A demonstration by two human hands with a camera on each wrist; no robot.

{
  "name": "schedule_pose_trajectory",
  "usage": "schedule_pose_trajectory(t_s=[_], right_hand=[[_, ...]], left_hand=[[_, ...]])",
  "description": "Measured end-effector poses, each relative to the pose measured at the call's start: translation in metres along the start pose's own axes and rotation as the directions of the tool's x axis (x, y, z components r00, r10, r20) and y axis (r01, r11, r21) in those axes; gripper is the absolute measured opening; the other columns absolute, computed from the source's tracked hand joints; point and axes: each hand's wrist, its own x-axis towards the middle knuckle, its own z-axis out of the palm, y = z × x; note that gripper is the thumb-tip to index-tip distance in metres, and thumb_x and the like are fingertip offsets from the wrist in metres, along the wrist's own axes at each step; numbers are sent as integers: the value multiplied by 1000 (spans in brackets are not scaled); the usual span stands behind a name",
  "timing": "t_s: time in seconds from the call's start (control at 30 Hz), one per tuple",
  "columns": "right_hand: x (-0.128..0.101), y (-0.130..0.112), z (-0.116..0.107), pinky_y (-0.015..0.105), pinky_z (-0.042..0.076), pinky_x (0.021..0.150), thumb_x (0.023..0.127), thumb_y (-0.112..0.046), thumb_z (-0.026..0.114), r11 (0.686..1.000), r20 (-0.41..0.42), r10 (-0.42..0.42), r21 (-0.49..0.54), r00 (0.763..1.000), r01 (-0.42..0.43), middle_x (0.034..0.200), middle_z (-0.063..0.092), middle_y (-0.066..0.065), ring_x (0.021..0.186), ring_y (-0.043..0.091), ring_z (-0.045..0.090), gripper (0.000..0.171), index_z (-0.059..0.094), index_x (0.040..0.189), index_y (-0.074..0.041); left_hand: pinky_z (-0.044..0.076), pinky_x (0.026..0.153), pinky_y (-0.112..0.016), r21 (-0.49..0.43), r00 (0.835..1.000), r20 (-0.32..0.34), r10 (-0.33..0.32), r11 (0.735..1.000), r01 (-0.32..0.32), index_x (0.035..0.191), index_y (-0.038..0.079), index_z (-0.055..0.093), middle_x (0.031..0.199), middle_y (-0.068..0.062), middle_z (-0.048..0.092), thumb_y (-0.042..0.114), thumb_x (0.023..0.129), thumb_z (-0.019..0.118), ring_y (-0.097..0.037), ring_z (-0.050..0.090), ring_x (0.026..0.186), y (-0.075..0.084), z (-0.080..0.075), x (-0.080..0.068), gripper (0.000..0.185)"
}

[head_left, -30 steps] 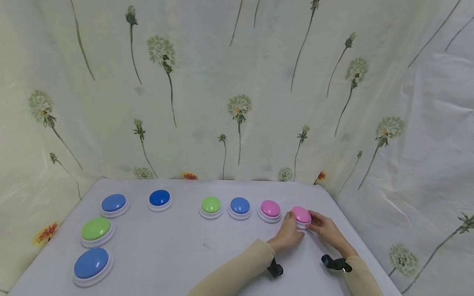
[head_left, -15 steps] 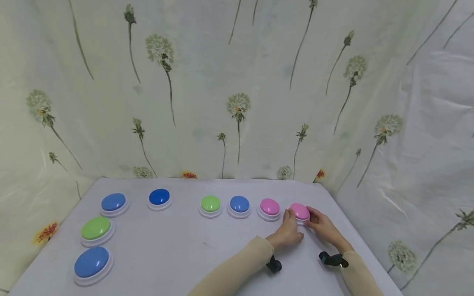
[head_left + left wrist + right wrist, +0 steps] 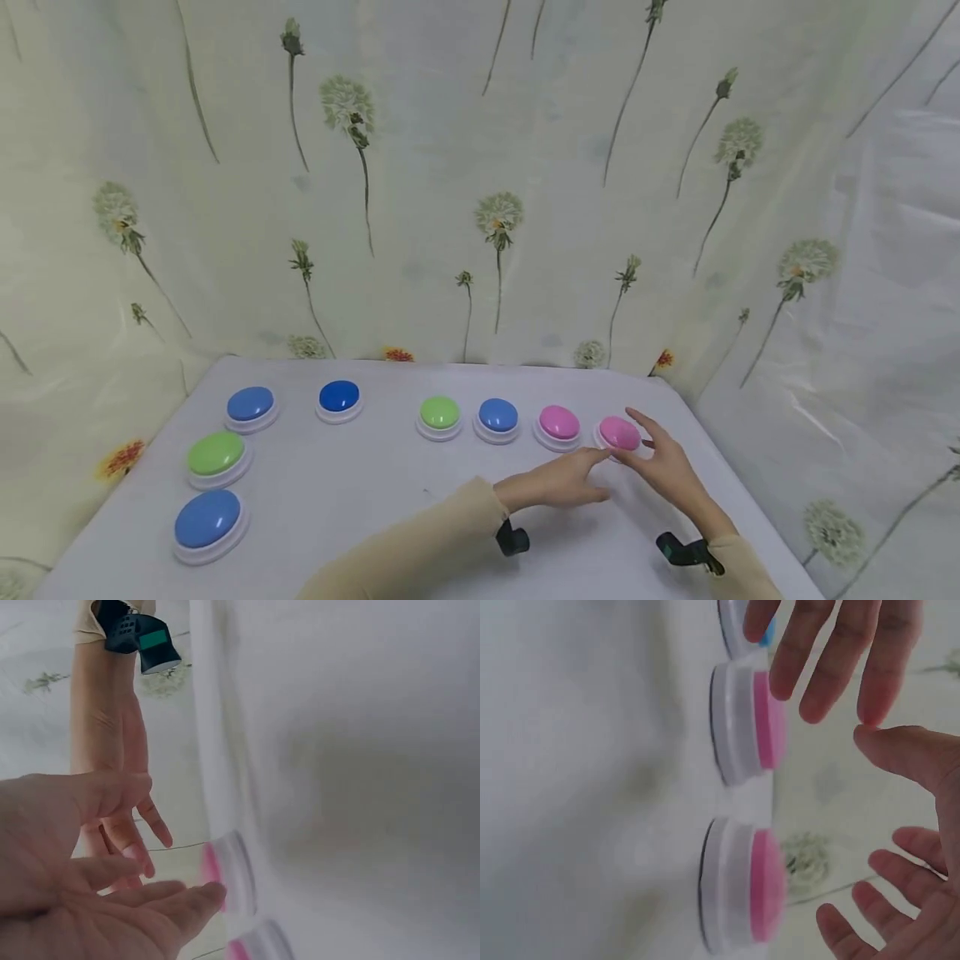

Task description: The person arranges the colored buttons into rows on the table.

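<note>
Two round push buttons with pink domes on white bases stand at the right end of the back row: the outer pink button (image 3: 621,431) and the inner pink button (image 3: 559,422). My right hand (image 3: 669,475) hovers just in front and to the right of the outer one, fingers spread and holding nothing. To its left, my left hand (image 3: 558,483) is in front of the two pink buttons with fingers extended, gripping nothing. In the head view the fingertips of both hands come close together; whether they touch, I cannot tell. The right wrist view shows both pink buttons beyond the fingers.
Left of the pink ones in the back row are a blue button (image 3: 498,415), a green button (image 3: 440,412) and a dark blue button (image 3: 339,396). Along the left side stand more blue and green buttons, including a green button (image 3: 216,453). A white cloth covers the table (image 3: 360,533).
Both hands have let go of the outer pink button. The left hand has drawn back toward the left, and the right has opened its fingers. The head view has shifted slightly.
</note>
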Motion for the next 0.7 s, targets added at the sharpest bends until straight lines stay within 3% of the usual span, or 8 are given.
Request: schedule_pose_trajectory(t_s=[0.13,0.2,0.37,0.57,0.7], right_hand=[[-7,-34,-1,55,52,89,83,-42,74,996,-20,-90,23,996,90,148,44,15,124,39,50,77,40,147,-16],[-10,-50,-1,46,54,90,82,-39,75,992,-33,-125,19,992,125,146,48,10,123,32,52,74,42,145,-18],[-24,-82,4,27,54,88,81,-34,78,974,-40,-224,33,974,225,140,54,0,119,21,54,70,47,142,-19],[-43,-107,17,31,55,85,80,-38,77,950,21,-302,86,953,299,136,55,-5,115,12,52,70,46,141,-28],[-48,-123,23,30,54,86,81,-36,77,920,74,-378,139,923,365,138,53,-6,116,7,51,70,43,143,-28]], left_hand=[[40,106,-22,13,997,39,70,997,-71,144,12,45,145,-1,49,31,94,61,-9,46,133,-3,-27,-28,56],[41,106,-23,21,996,37,81,996,-82,141,13,49,143,-1,52,31,95,60,-10,47,132,-5,-40,-41,51],[44,103,-24,10,998,-13,56,998,-56,136,16,55,139,2,55,31,95,61,-10,49,130,-11,-64,-81,44],[48,95,-20,-30,999,-31,11,999,-12,131,17,58,130,3,60,28,92,66,-8,54,119,-16,-84,-131,41],[49,94,-20,-51,999,-15,-42,998,41,130,17,59,129,2,60,27,91,68,-7,55,117,-17,-94,-159,42]])
